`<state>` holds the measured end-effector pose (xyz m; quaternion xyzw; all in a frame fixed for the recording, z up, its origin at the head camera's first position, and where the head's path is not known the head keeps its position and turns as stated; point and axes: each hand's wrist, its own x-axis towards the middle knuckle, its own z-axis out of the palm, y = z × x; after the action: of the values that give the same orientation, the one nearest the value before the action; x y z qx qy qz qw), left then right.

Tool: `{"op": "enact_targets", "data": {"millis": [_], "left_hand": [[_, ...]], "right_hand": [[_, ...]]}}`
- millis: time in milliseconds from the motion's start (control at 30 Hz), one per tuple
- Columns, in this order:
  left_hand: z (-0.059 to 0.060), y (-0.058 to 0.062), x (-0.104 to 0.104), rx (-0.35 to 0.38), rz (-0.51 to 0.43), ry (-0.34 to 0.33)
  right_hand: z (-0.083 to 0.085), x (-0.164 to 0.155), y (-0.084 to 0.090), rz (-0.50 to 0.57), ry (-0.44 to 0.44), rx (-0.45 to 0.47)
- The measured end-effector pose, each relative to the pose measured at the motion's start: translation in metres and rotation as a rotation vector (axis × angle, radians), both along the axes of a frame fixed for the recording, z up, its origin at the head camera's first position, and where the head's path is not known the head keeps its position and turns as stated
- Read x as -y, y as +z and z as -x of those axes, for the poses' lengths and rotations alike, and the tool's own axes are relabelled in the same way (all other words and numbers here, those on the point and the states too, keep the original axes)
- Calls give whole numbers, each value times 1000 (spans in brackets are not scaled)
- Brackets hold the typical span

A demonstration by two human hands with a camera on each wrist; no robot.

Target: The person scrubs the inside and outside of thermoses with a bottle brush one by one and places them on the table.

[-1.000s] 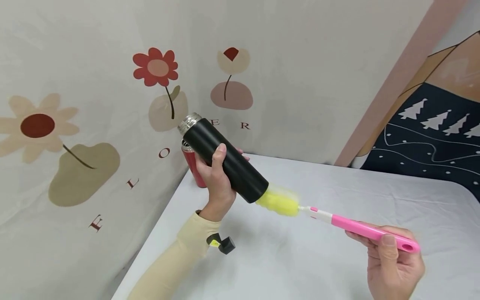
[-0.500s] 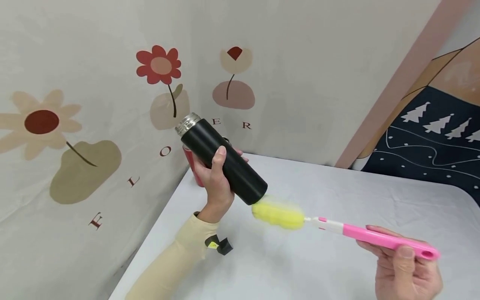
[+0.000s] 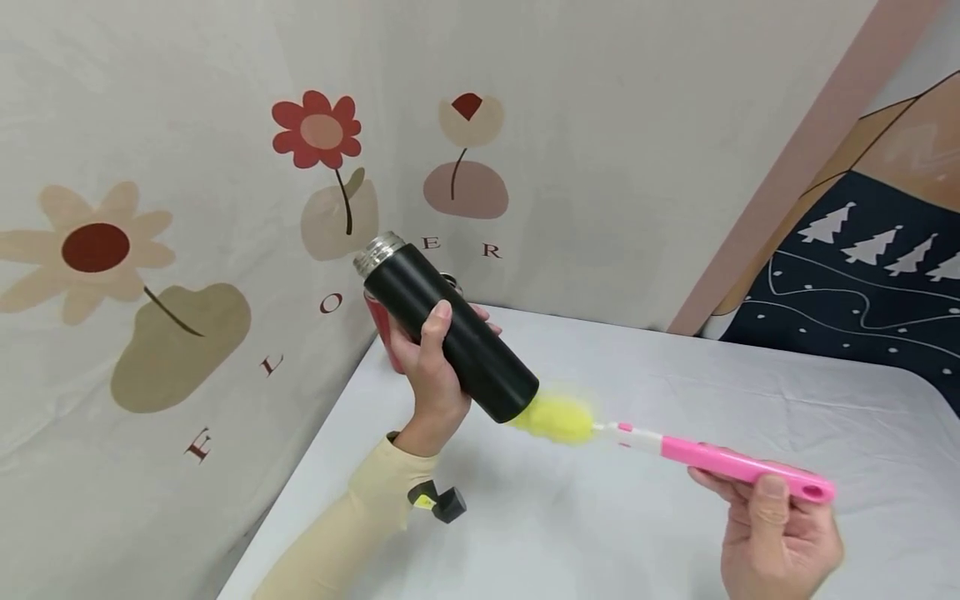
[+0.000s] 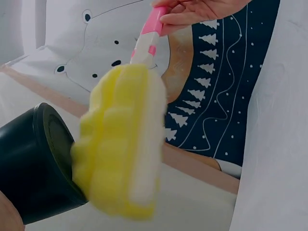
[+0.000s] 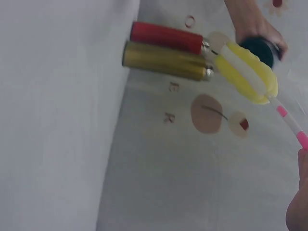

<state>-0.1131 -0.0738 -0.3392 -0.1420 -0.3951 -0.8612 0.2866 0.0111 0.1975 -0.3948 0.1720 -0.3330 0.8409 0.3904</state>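
My left hand [image 3: 433, 371] grips a black insulated bottle [image 3: 483, 354], thumb along its side, and holds it up at a slant. Its steel threaded neck [image 3: 380, 252] has no lid and points up left; the base faces down right. My right hand [image 3: 780, 533] holds the pink handle of a bottle brush [image 3: 693, 452], thumb near its end. The brush's yellow sponge head [image 4: 113, 144] lies right against the bottle's base [image 4: 57, 144] in the left wrist view. It is blurred there.
A red bottle [image 5: 166, 37] and a gold bottle [image 5: 163, 61] stand side by side on the white table [image 3: 637, 533], mostly hidden behind the black one in the head view. Walls with printed cloth [image 3: 600, 167] rise behind and at left.
The sponge head slid down right off the base, then moved back up left against it, my right hand moving with it. My left hand and the black bottle have shifted only slightly.
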Motion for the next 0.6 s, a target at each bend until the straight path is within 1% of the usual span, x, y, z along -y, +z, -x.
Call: {"op": "enact_targets", "data": {"millis": [100, 167, 233, 300, 367, 433, 500, 533, 600], "left_hand": [[-1, 1, -3, -41, 36, 18], [-1, 0, -4, -58, 52, 30], [0, 0, -4, -74, 61, 43], [1, 0, -3, -85, 60, 59], [2, 0, -1, -94, 60, 73], [2, -1, 0, -96, 66, 77], [1, -2, 1, -86, 68, 70], [0, -3, 1, -80, 66, 60], [-2, -4, 2, -58, 55, 32]], "right_hand": [[-5, 7, -6, -62, 40, 11], [-8, 7, -6, -60, 56, 14], [-12, 4, -4, -26, 66, 15], [-15, 0, 1, 23, 40, 45], [-17, -6, 5, 86, 34, 39], [-18, -11, 9, 130, -3, 50], [-16, -14, 12, 146, -32, 44], [-14, -15, 13, 152, -25, 29], [-10, -15, 15, 148, -46, 38]]}}
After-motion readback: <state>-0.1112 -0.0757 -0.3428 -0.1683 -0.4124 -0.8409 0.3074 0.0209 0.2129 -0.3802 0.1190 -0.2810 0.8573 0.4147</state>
